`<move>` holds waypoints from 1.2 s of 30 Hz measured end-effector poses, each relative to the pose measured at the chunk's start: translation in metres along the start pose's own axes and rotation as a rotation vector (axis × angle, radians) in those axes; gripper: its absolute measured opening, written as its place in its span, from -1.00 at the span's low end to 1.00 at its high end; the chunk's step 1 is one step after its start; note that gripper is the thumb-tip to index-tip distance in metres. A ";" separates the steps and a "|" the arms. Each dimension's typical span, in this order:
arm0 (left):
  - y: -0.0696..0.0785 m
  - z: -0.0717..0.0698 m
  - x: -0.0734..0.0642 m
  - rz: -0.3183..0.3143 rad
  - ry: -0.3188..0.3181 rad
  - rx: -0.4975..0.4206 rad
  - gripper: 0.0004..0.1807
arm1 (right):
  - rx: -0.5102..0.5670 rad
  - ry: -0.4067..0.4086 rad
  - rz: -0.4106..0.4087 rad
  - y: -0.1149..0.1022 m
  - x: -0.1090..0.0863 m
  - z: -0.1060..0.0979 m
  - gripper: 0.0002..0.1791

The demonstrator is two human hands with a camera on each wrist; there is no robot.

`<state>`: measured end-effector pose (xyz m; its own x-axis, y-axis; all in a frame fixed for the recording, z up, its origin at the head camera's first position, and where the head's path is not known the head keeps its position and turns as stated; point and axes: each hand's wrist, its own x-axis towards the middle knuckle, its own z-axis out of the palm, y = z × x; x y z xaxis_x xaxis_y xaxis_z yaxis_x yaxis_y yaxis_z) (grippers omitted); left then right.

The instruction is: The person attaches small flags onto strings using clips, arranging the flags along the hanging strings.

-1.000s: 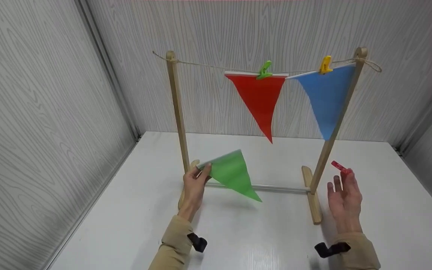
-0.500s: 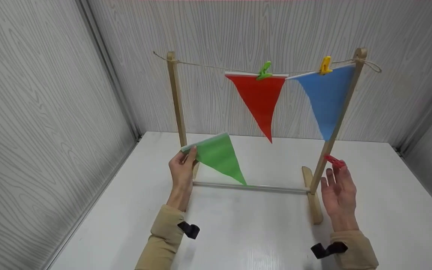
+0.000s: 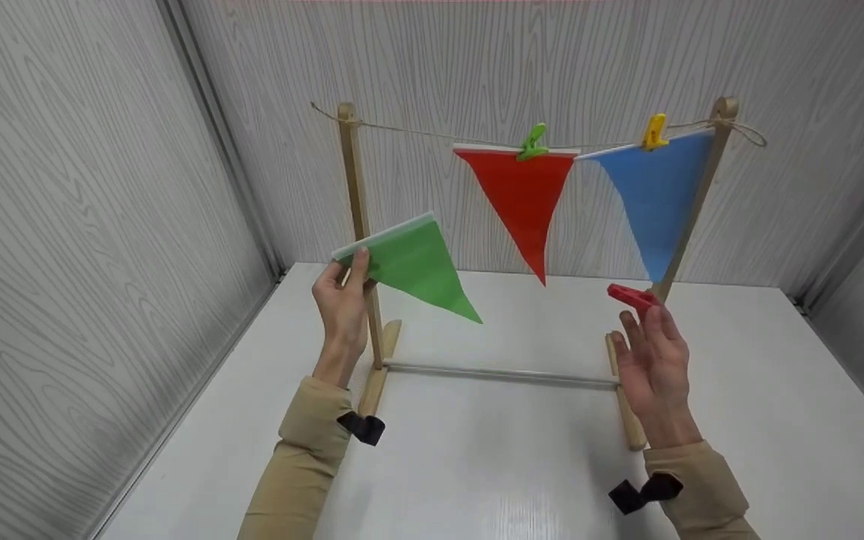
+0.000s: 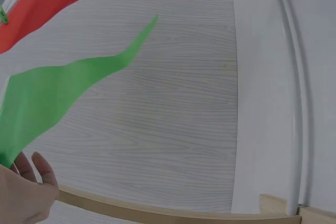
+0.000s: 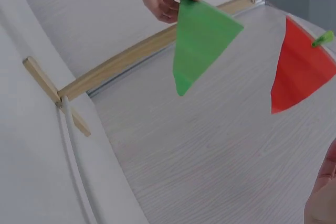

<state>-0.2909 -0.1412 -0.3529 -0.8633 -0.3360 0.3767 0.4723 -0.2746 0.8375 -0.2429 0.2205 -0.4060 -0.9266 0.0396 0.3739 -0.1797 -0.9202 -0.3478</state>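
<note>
My left hand [image 3: 343,300] pinches a green triangular pennant [image 3: 415,264] by the left end of its white-edged top, in front of the left wooden post [image 3: 354,180]. The pennant's point hangs down to the right. My right hand [image 3: 655,360] pinches a red clothespin [image 3: 631,295] between thumb and forefinger, low in front of the right post; the other fingers are loosely bent. Above, a twine line [image 3: 417,133] runs between the posts. A green clothespin [image 3: 532,142] fastens a red pennant [image 3: 522,202] to it, and a yellow clothespin [image 3: 654,133] fastens a blue pennant [image 3: 653,195].
The wooden stand rests on a white table [image 3: 492,465], with a pale rod [image 3: 499,373] joining its feet low down. Grey wood-grain panels [image 3: 417,60] stand behind and at both sides. A looped twine end [image 3: 748,133] sticks out past the right post.
My left hand has lifted the green pennant upward and to the left, toward the line. My right hand has carried the red clothespin up and to the left.
</note>
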 end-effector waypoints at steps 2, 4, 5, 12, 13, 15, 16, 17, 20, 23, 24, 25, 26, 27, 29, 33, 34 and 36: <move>0.007 0.002 0.004 0.004 -0.001 0.004 -0.69 | -0.037 -0.003 -0.018 0.003 0.003 0.011 -0.71; 0.013 0.004 0.007 0.003 0.001 0.011 -0.68 | -0.076 -0.012 -0.035 0.007 0.006 0.023 -0.70; 0.016 0.005 0.008 0.002 0.001 0.012 -0.68 | -0.100 -0.017 -0.043 0.009 0.007 0.028 -0.70; 0.038 0.012 0.021 0.034 -0.016 0.032 -0.67 | -0.197 -0.088 -0.090 0.017 0.027 0.069 -0.70; 0.041 0.013 0.023 0.036 -0.015 0.040 -0.67 | -0.205 -0.098 -0.095 0.018 0.030 0.075 -0.70; 0.047 0.015 0.027 0.046 -0.013 0.067 -0.67 | -0.240 -0.115 -0.106 0.020 0.038 0.087 -0.70; 0.050 0.016 0.029 0.052 -0.011 0.083 -0.67 | -0.268 -0.120 -0.113 0.021 0.042 0.093 -0.69; 0.052 0.016 0.031 0.057 -0.008 0.092 -0.68 | -0.312 -0.126 -0.126 0.022 0.047 0.099 -0.69; 0.060 0.018 0.037 0.085 -0.017 0.134 -0.68 | -0.446 -0.150 -0.167 0.025 0.060 0.116 -0.69; 0.065 0.020 0.041 0.109 -0.030 0.173 -0.69 | -0.539 -0.185 -0.201 0.029 0.071 0.130 -0.69; 0.067 0.021 0.042 0.118 -0.036 0.190 -0.69 | -0.553 -0.194 -0.205 0.030 0.074 0.134 -0.69; 0.069 0.021 0.044 0.125 -0.039 0.202 -0.69 | -0.568 -0.204 -0.208 0.031 0.077 0.138 -0.68; 0.070 0.022 0.045 0.129 -0.039 0.213 -0.69 | -0.591 -0.211 -0.212 0.033 0.079 0.142 -0.67; 0.071 0.023 0.047 0.134 -0.039 0.222 -0.68 | -0.615 -0.213 -0.215 0.034 0.082 0.146 -0.67; 0.074 0.025 0.049 0.136 -0.035 0.226 -0.67 | -0.669 -0.210 -0.222 0.038 0.086 0.153 -0.67; 0.078 0.029 0.054 0.132 -0.030 0.219 -0.67 | -0.770 -0.200 -0.236 0.046 0.094 0.167 -0.66; 0.079 0.030 0.055 0.129 -0.032 0.219 -0.67 | -0.792 -0.203 -0.238 0.047 0.096 0.171 -0.66; 0.080 0.031 0.057 0.126 -0.039 0.221 -0.66 | -0.827 -0.209 -0.239 0.051 0.098 0.178 -0.65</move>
<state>-0.3078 -0.1543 -0.2516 -0.8080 -0.3192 0.4952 0.5302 -0.0275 0.8474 -0.2837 0.1082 -0.2338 -0.7690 0.0480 0.6374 -0.6168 -0.3175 -0.7203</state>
